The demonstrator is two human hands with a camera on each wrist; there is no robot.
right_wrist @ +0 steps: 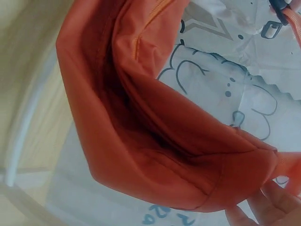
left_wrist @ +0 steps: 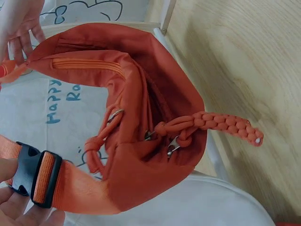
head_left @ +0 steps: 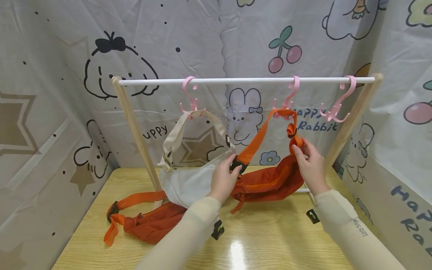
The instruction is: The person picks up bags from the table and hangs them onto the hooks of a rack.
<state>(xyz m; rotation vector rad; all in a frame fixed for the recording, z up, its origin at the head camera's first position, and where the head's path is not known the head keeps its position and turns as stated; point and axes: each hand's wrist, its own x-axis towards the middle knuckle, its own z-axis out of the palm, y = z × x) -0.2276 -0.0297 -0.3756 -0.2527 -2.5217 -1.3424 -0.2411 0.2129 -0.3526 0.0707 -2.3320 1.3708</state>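
Note:
An orange-red waist bag [head_left: 270,182] hangs by its bright orange strap [head_left: 258,138] from the middle pink hook [head_left: 289,98]. My left hand [head_left: 223,180] pinches the black buckle [left_wrist: 29,172] on the strap, at the bag's left end. At the other end, my right hand [head_left: 310,163] grips the strap where it meets the bag, thumb in front; in the right wrist view only its fingertips [right_wrist: 268,207] show. The bag's main pocket gapes in both wrist views, and a braided zipper pull [left_wrist: 228,127] dangles from it.
A white bag [head_left: 189,183] hangs by its cream strap from the left pink hook [head_left: 190,97]. Another orange-red waist bag [head_left: 153,221] lies on the wooden table [head_left: 270,240] below it. One more pink hook [head_left: 337,101] is at the right of the white rail [head_left: 236,80].

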